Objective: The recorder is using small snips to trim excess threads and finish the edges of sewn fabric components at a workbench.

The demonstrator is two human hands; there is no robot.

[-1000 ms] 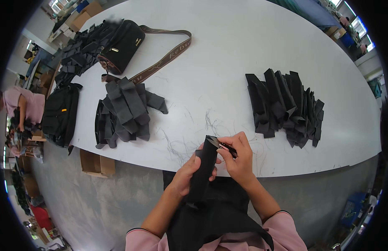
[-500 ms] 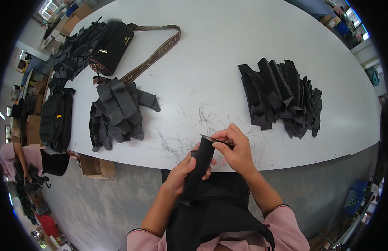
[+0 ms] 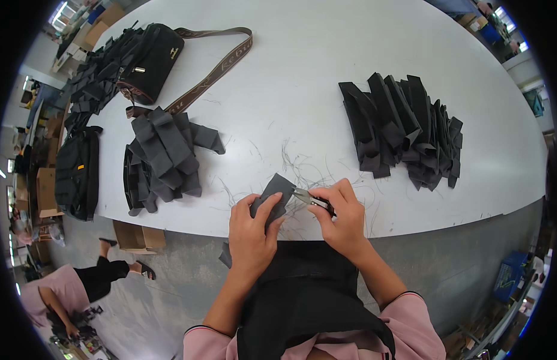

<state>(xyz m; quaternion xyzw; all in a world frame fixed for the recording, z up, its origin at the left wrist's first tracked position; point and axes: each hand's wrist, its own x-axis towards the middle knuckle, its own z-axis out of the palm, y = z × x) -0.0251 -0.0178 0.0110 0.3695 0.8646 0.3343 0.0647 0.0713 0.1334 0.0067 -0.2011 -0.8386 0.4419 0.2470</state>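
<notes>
Fingers (image 3: 340, 193) gripping snips (image 3: 306, 197), white table (image 3: 302, 90), grey floor (image 3: 182, 282)

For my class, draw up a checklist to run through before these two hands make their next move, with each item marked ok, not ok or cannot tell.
1. Dark fabric piece gripped by the left hand: ok.
2. Snips held in the right hand: ok.
3. Snips pointed toward the fabric piece: ok, tips near its right edge.
4. Tips touching the fabric: cannot tell.
5. White table free of loose threads: not ok, they lie scattered ahead of the hands.
6. Left pile and right pile kept apart: ok.
</notes>
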